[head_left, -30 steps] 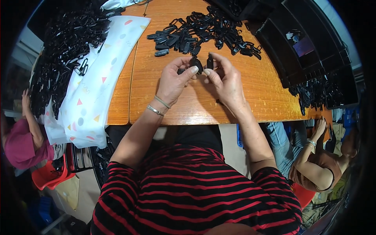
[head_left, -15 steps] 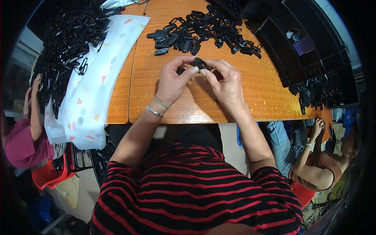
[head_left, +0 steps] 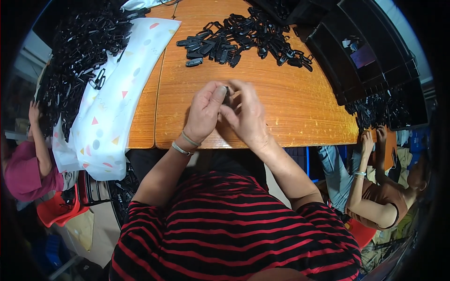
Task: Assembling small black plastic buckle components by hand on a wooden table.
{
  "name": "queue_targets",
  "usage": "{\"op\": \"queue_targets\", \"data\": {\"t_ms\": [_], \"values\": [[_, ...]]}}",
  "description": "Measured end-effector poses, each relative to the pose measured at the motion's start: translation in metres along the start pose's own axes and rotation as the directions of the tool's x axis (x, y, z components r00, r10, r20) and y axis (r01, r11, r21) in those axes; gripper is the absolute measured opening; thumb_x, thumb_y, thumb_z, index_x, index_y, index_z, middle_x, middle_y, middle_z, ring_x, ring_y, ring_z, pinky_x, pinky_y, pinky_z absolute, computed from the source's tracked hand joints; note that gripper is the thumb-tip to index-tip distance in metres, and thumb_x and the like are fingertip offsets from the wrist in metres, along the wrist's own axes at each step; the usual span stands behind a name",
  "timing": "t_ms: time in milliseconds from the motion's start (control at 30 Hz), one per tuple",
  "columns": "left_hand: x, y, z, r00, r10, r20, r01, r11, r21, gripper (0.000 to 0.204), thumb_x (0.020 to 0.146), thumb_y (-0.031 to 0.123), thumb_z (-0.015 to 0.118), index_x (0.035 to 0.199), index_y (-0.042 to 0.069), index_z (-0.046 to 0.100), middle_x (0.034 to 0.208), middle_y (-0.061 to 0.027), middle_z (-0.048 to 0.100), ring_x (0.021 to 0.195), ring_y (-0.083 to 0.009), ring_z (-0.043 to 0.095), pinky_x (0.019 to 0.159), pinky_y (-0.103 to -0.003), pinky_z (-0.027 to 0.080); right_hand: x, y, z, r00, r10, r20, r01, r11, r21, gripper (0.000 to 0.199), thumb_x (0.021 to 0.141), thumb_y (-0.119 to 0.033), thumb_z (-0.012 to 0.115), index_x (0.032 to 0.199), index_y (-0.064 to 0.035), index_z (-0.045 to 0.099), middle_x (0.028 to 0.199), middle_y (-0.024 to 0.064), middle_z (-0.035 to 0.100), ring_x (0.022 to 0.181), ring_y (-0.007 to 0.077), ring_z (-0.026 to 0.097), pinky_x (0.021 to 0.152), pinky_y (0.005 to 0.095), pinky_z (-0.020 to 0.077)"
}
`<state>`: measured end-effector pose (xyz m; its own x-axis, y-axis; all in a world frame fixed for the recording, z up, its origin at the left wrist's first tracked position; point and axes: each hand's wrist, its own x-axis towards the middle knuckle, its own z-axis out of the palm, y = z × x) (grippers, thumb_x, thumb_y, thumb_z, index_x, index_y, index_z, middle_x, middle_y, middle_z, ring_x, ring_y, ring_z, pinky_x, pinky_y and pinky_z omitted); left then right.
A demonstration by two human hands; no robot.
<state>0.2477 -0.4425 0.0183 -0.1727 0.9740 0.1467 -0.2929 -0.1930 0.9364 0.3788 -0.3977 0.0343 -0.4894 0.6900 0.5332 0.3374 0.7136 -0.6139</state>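
Over the near part of the wooden table, my left hand point(head_left: 205, 108) pinches a small black plastic piece point(head_left: 227, 95) between thumb and fingers. Most of that piece is covered by the fingers. My right hand point(head_left: 249, 114) is right beside it, its fingers curled and smeared by motion, its thumb near the left fingers. Whether it grips anything is not visible. Beyond both hands lies a loose pile of black plastic buckle-like pieces point(head_left: 229, 49), some of them open loops.
A white patterned plastic sheet point(head_left: 110, 103) covers the left side, beside a large heap of black pieces point(head_left: 77, 61). At the right stands a black bin point(head_left: 328, 61), with more black pieces point(head_left: 375, 110) near it. Co-workers sit left point(head_left: 30, 164) and right point(head_left: 375, 201).
Both hands have come nearer to me and the right has shifted left. They were pinching the black piece together; now the left holds it upright. The co-worker at right has moved their hands.
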Motion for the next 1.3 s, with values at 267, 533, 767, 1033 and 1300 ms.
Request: {"op": "queue_targets", "data": {"t_ms": [267,533,767,1033,1300], "values": [[-0.040,0.028,-0.027,0.986,-0.075,-0.147,0.062,0.994,-0.092,0.027,0.101,0.025,0.043,0.088,0.005,0.056,0.080,0.0007,0.055,0.072,-0.0066,0.049,0.065,-0.021,0.041,0.000,-0.038,0.033,0.987,-0.037,0.158,0.012,0.987,0.158,0.049,0.077,-0.023,0.075,0.115,-0.0030,0.053,0.095,0.0140,0.055,0.075,0.0304,0.059,0.062,0.0371,0.0486],[-0.191,0.065,-0.136,0.872,-0.282,-0.401,0.489,0.565,0.665,0.037,0.097,0.028,0.049,0.072,0.000,0.053,0.062,-0.0069,0.052,0.059,-0.0188,0.051,0.057,-0.033,0.041,0.015,0.038,-0.004,0.923,-0.003,0.386,-0.025,0.997,0.069,0.032,0.081,-0.022,0.073,0.105,-0.0028,0.063,0.092,0.0136,0.065,0.081,0.0242,0.064,0.069,0.0330,0.0524],[-0.287,-0.002,-0.205,0.937,0.034,-0.347,0.348,-0.037,0.937,0.023,0.083,0.025,0.068,0.080,0.002,0.065,0.077,-0.0154,0.066,0.077,-0.0359,0.062,0.070,-0.045,0.049,0.084,0.157,-0.071,0.940,0.331,-0.077,-0.297,0.689,-0.661,0.039,0.084,-0.032,0.068,0.107,-0.0014,0.063,0.096,0.0212,0.066,0.087,0.0358,0.064,0.077,0.0433,0.0510],[-0.120,0.093,-0.125,0.958,-0.276,-0.078,0.212,0.498,0.841,0.016,0.085,0.015,0.065,0.084,-0.001,0.062,0.077,-0.0177,0.059,0.072,-0.0345,0.058,0.065,-0.037,0.046,0.090,0.164,-0.053,0.941,0.339,-0.008,-0.242,0.654,-0.717,0.036,0.081,-0.028,0.070,0.107,-0.0048,0.062,0.102,0.0201,0.063,0.091,0.0366,0.064,0.076,0.0439,0.0522],[0.062,0.016,-0.091,0.918,0.358,0.171,-0.212,0.081,0.974,0.018,0.085,0.014,0.064,0.099,0.003,0.065,0.090,-0.0136,0.061,0.084,-0.0326,0.060,0.071,-0.040,0.048,0.056,0.108,-0.018,0.994,0.062,0.090,-0.020,0.911,-0.412,0.013,0.078,-0.009,0.071,0.090,-0.0062,0.069,0.090,0.0107,0.064,0.077,0.0316,0.064,0.067,0.0386,0.0517]]}}
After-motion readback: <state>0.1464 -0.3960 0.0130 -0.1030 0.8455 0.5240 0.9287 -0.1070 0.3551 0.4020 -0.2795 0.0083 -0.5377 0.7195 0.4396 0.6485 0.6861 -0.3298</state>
